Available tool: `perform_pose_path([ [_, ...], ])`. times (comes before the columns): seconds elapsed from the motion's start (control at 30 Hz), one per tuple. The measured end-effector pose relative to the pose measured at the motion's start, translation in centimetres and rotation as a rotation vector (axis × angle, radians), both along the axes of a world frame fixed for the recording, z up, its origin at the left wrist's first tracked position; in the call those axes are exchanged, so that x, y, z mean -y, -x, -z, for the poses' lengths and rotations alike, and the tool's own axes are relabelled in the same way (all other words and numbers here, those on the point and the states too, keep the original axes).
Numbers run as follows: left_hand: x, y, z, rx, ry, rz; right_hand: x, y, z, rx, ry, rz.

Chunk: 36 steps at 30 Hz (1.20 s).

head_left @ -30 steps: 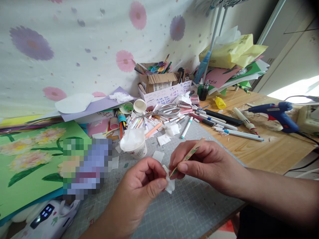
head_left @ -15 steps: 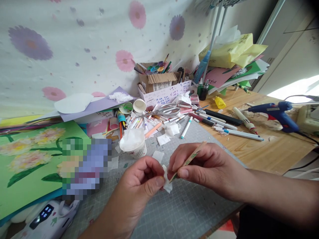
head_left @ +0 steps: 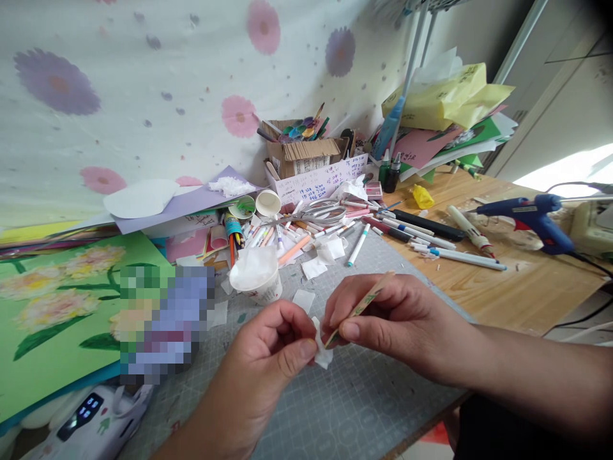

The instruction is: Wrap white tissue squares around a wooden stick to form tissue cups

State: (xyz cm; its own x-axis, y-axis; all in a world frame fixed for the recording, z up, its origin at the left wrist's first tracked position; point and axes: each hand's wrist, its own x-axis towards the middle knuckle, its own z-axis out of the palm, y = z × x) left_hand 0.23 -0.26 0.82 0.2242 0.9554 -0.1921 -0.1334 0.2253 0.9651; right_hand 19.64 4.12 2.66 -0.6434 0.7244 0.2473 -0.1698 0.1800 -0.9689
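While the left hand pinches a white paper piece between the hands, the right hand, at its two o'clock, holds a flat stick against it; that piece looks unfinished, and loose white squares at twelve o'clock appear unworked.

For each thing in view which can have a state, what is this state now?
Left hand: pinching the white piece
White piece: held
Right hand: gripping the printed stick
Printed stick: held, tilted
Front cup: upright, white material at its top
Cardboard box: open, brushes inside
Scissors: lying, blades unclear
Glue gun: lying down
Device display: lit
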Motion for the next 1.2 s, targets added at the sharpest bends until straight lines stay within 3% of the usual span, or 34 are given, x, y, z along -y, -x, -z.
perform_pose_path([
  [0.27,0.2,0.4,0.5,-0.071,-0.123,0.024,0.3,0.2,0.2,0.019,-0.129,0.081],
  [0.47,0.3,0.0,-0.1,-0.304,-0.201,0.007,0.5,0.3,0.3,0.074,-0.209,0.134],
  [0.77,-0.3,0.2,0.0,-0.23,-0.063,-0.068,-0.3,-0.4,0.1,-0.004,0.036,0.077],
  [1.03,-1.1,0.5,0.6,-0.258,0.065,-0.14,-1.9,-2.8,0.3,-0.088,0.236,0.179],
  [1.2,-1.5,0.6,1.0,-0.348,0.079,-0.216,-2.4,-3.5,0.4,-0.069,0.254,0.23],
])
